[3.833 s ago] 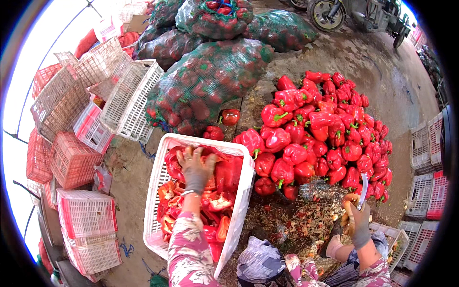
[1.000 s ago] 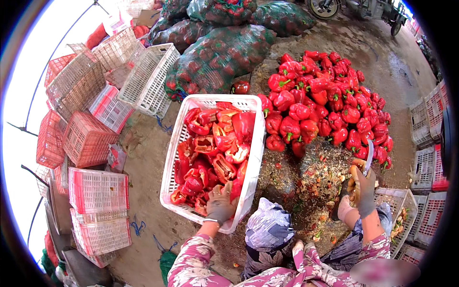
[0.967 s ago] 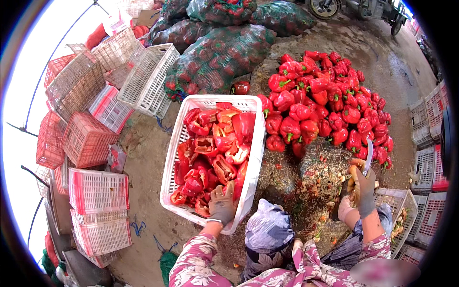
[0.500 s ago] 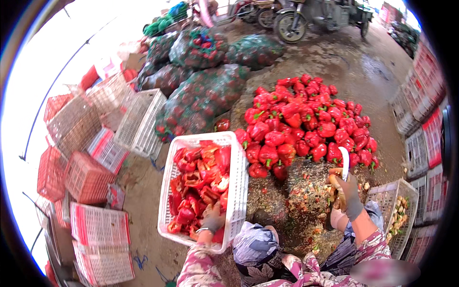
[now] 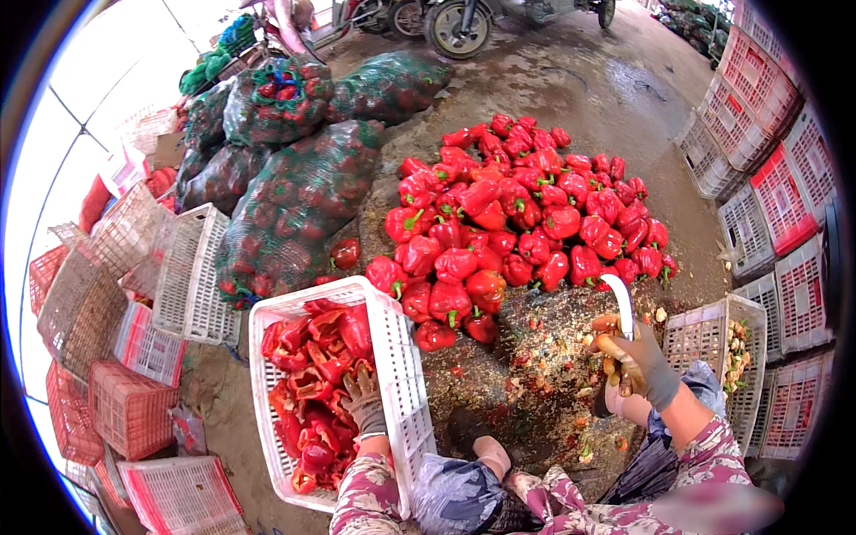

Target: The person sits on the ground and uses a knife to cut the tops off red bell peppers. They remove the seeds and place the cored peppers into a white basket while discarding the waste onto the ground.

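Observation:
My left hand (image 5: 364, 401), in a grey glove, rests with its fingers apart on cut red bell peppers (image 5: 308, 428). They fill a white plastic crate (image 5: 403, 392), and the hand lies beside the crate's right inner wall. My right hand (image 5: 640, 364), also gloved and stained brown, is closed round the handle of a curved knife (image 5: 621, 301). Its pale blade points up, and the fingers hide most of the handle. Beyond both hands a heap of whole red bell peppers (image 5: 517, 223) lies on the ground.
Seeds and scraps (image 5: 553, 383) litter the ground before my feet. To the right stands a crate of pepper cores (image 5: 736, 357), with stacked crates (image 5: 785, 196) behind it. Filled green net bags (image 5: 303, 205) lie far left, near jumbled crates (image 5: 134, 406). A three-wheeled vehicle (image 5: 459, 31) stands at the back.
The view has shifted, so the crate and heap sit further left. My left hand has moved farther up the crate, its fingers now spread. The right hand still grips the knife.

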A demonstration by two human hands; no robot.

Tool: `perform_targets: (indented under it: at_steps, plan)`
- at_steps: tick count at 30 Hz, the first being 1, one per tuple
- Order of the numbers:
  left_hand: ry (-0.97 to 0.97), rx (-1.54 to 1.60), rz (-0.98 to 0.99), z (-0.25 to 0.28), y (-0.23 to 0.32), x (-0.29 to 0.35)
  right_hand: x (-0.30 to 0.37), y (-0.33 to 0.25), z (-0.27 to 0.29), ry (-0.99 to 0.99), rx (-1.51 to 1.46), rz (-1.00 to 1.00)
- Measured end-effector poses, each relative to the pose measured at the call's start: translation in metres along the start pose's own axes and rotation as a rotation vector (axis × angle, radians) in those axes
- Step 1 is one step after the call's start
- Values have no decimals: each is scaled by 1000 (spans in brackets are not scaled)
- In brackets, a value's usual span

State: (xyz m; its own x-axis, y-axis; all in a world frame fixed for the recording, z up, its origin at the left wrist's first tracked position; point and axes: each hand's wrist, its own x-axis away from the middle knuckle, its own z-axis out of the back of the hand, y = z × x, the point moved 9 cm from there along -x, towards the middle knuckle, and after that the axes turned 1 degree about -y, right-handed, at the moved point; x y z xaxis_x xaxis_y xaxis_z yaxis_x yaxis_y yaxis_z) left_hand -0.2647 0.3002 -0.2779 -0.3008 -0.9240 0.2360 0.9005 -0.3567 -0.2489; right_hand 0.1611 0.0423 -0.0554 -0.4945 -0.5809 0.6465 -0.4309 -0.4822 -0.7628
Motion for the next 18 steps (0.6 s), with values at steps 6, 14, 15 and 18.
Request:
perform_targets:
  at_steps: [6, 14, 15, 18]
  plan:
    - [-17, 25, 38, -44, -12, -22, 2, 5, 1, -88, 117, 26]
    - [421, 644, -40, 164, -43, 2, 17, -32, 40, -365, -498, 101]
    - [608, 686, -21, 199, -40, 7, 8, 3, 42, -319, -364, -42]
    - [569, 807, -214, 251, 35, -2, 6, 61, 63, -170, -189, -186]
